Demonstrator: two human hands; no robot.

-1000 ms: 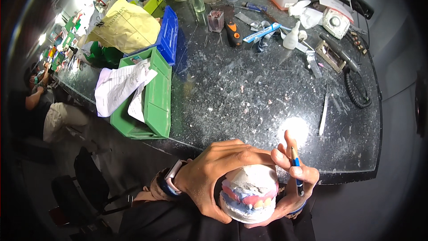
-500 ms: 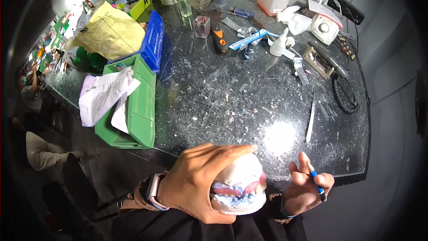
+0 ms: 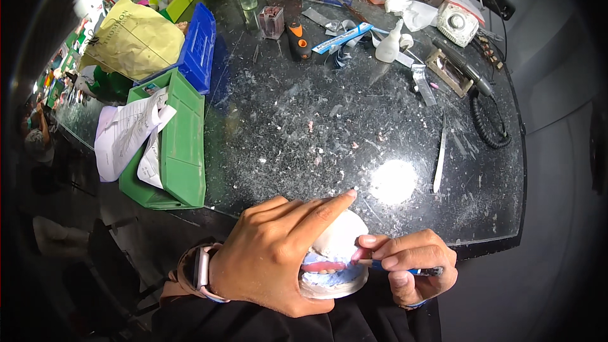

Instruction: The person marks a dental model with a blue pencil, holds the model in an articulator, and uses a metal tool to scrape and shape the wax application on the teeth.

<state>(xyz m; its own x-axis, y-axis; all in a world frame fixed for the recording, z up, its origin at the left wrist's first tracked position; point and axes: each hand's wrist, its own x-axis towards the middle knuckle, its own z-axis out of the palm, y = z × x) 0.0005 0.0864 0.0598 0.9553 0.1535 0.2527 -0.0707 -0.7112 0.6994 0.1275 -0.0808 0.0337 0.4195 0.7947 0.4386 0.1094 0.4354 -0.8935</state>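
Note:
My left hand is wrapped round a white plaster dental model, upper and lower casts together, just off the bench's front edge. Between the casts show a pink band, tooth-coloured teeth and bluish material. In my right hand, fingers closed, is a slim blue pen-like tool with a dark rear end. Its tip meets the pink band at the right side of the model; fingertips partly cover that spot, so its exact contact is hidden.
A green bin with papers and a blue bin stand at left. A flat whitish strip lies at right, below a corded handpiece. Behind are an orange-black tool, a squeeze bottle and a white dial unit.
My right hand has turned over and come left from beside the model, bringing the tool's tip to the pink band. My left hand and the model have shifted slightly left.

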